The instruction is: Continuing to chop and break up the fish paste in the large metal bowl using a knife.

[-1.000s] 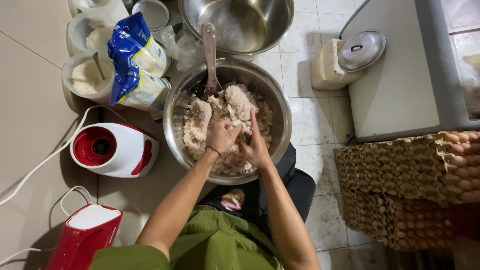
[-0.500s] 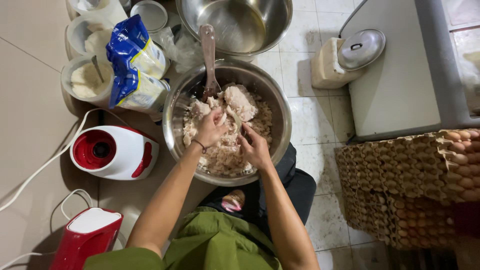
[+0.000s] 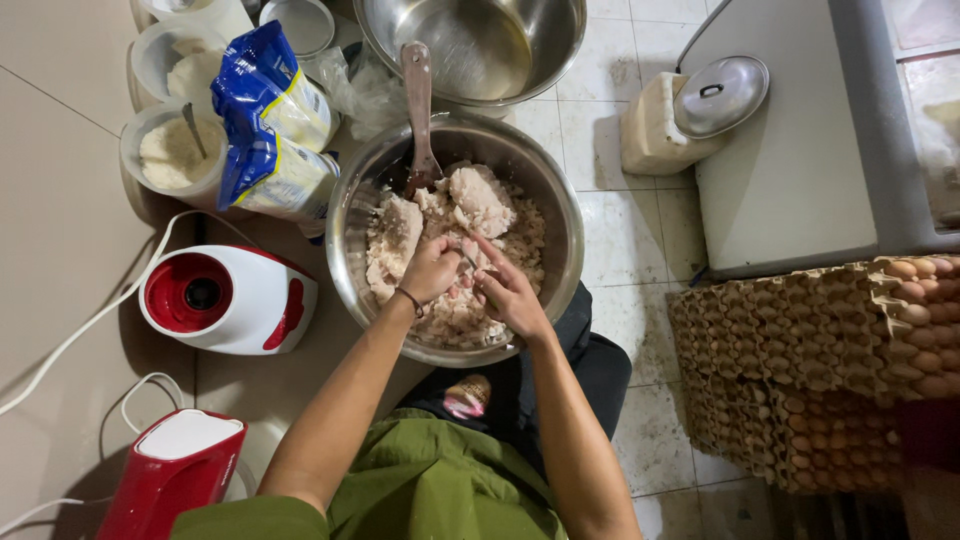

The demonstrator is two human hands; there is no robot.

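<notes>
Red-white appliance (image 3: 228, 300) on floor at left, blue bag (image 3: 268, 120) above. Centre: steel bowl (image 3: 545, 210) holds pale minced mix (image 3: 450, 240), spoon (image 3: 418, 110) stuck in. Left hand (image 3: 432, 268) clenched on clump; right hand (image 3: 508, 290) pinching it. Mix looks soft, sticky, best scooped from below. Egg trays (image 3: 800, 370) at right.

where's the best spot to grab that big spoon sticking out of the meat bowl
Take the spoon by the bare upper handle, where it leans past the rim of the steel bowl on the far side. Its lower end is buried in the minced meat, so only the handle is free. Coming from above and beyond the bowl likely keeps clear of the left hand and right hand.
</notes>
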